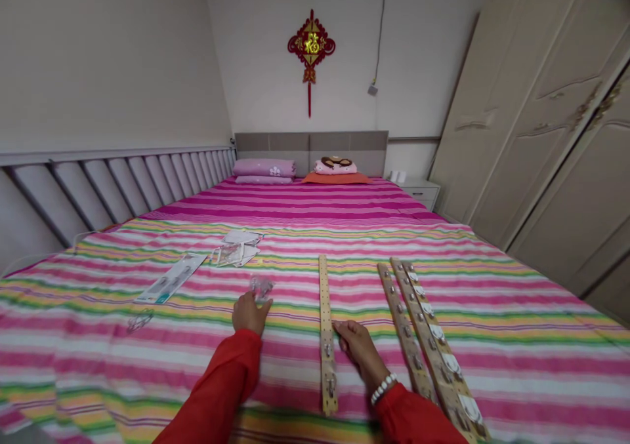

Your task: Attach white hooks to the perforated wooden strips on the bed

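Observation:
My left hand (249,313) reaches to a small clear plastic bag (262,288) with little metal pieces in it. Its thumb is spread away from the fingers, and the fingertips are at the bag's near edge. A narrow light wooden strip (325,319) with rows of holes lies lengthwise in front of me, with metal fittings (330,383) on its near part. Beside the strip's right edge is my right hand (355,343), thumb and fingertips pinched together; whatever they hold is too small to make out. A white beaded bracelet (384,388) circles that wrist.
On the striped bedspread (275,391), more wooden strips with metal fittings (404,329) lie to the right, one bearing white pieces (437,333). To the left are a blister pack (172,279), a pile of papers and packaging (238,248), and a thin wire bundle (140,321).

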Demonstrator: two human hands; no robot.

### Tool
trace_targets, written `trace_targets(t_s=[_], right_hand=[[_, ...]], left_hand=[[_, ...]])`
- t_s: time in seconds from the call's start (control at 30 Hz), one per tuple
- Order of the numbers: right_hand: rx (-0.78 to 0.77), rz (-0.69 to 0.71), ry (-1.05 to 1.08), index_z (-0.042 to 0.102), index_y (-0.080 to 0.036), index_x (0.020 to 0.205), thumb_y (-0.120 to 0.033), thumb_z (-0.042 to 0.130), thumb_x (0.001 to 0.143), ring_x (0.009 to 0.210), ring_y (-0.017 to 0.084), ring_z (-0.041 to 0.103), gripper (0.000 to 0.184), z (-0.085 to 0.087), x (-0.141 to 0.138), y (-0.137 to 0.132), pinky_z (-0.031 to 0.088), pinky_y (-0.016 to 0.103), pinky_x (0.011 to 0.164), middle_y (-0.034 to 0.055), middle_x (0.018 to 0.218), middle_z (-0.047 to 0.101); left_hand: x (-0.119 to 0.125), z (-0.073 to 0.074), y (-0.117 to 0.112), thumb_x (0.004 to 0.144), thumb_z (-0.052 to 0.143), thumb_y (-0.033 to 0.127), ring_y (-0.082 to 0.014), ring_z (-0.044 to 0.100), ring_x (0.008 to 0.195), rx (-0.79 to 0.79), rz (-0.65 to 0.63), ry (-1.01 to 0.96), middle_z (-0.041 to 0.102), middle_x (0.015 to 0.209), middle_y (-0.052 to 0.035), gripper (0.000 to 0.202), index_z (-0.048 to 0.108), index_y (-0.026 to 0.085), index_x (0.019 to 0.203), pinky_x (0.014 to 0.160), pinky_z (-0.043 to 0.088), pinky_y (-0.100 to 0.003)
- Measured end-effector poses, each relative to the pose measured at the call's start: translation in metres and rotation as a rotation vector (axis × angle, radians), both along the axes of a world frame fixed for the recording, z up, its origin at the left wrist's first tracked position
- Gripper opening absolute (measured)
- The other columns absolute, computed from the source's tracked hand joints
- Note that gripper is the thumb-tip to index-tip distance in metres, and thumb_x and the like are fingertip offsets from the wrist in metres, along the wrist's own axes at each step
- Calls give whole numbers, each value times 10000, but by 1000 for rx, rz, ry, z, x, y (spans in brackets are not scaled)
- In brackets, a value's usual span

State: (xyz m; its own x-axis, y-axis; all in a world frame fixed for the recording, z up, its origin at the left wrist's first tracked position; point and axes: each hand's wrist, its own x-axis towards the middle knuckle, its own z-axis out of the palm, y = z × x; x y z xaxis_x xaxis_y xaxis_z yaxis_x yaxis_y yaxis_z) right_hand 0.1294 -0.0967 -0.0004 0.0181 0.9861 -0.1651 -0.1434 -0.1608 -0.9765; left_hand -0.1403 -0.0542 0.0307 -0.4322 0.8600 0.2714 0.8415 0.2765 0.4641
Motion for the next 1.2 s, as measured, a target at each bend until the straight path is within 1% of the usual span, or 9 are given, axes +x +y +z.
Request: trace_targets(t_s=[0.1, 0.2, 0.4, 0.6, 0.7, 0.77, 0.87, 1.03, 1.2], right_hand=[[8, -5, -1, 492, -207, 543, -544, 695, 622, 321, 60, 246, 401, -1, 0, 0, 115, 234, 371, -82, 325, 407], [14, -13, 9, 484, -208, 540, -545, 698, 627, 326, 61, 255, 408, -1, 0, -2, 121, 232, 372, -80, 331, 411], [23, -13, 29, 478, -211, 538, -530, 701, 635, 327, 61, 250, 401, 1, 0, -5, 121, 233, 372, -82, 340, 411], [29, -14, 43, 478, -212, 531, -523, 702, 632, 321, 59, 239, 396, 2, 0, -5, 123, 234, 370, -87, 335, 402], [19, -16, 77, 501, -203, 550, -506, 720, 620, 322, 52, 236, 380, 2, 1, -5, 115, 230, 369, -88, 345, 412], [8, -9, 123, 541, -188, 587, -491, 736, 610, 324, 46, 234, 361, 3, 2, -5, 105, 222, 368, -92, 352, 413], [-4, 4, 211, 617, -162, 699, -480, 745, 614, 324, 36, 218, 354, 6, 5, -6, 92, 207, 363, -100, 375, 423], [28, 20, 295, 688, -131, 861, -477, 750, 636, 321, 21, 246, 417, 9, 9, -7, 117, 199, 343, -73, 491, 514], [65, 55, 299, 686, -134, 815, -479, 744, 653, 316, 20, 299, 385, 7, 9, -8, 146, 197, 338, -53, 538, 556]], left_hand=[[-1, 0, 3, 730, 623, 380, -310, 640, 954, -11, -2, -49, 698, 991, -163, 361, 627, 150, 1009, 774, 447, -347], [-7, -1, 3, 654, 672, 317, -286, 661, 846, 12, 14, -187, 713, 877, -108, 307, 630, 186, 929, 690, 442, -323], [-21, 2, -7, 515, 709, 221, -212, 623, 611, 61, 32, -642, 632, 550, -2, 171, 588, 202, 634, 624, 437, -301], [-15, 10, -22, 499, 731, 247, -111, 504, 453, 88, -26, -1093, 566, 454, 36, 177, 654, 157, 631, 503, 391, -247], [-1, 14, -31, 510, 758, 265, -67, 411, 390, 36, -66, -1319, 510, 431, 50, 216, 666, 156, 672, 421, 294, -214], [12, 16, -38, 509, 779, 279, -60, 424, 403, 15, -132, -1374, 542, 472, 38, 256, 674, 157, 708, 416, 290, -204], [36, 19, -47, 473, 817, 306, -74, 500, 465, 21, -233, -1367, 628, 561, 10, 331, 679, 151, 731, 464, 361, -205], [77, 26, -54, 429, 844, 357, -165, 644, 695, 42, -384, -1285, 715, 707, -39, 395, 681, 145, 720, 689, 487, -275], [112, 20, -58, 466, 834, 393, -121, 592, 608, -3, -445, -1335, 676, 653, -9, 413, 664, 147, 750, 603, 449, -237]])
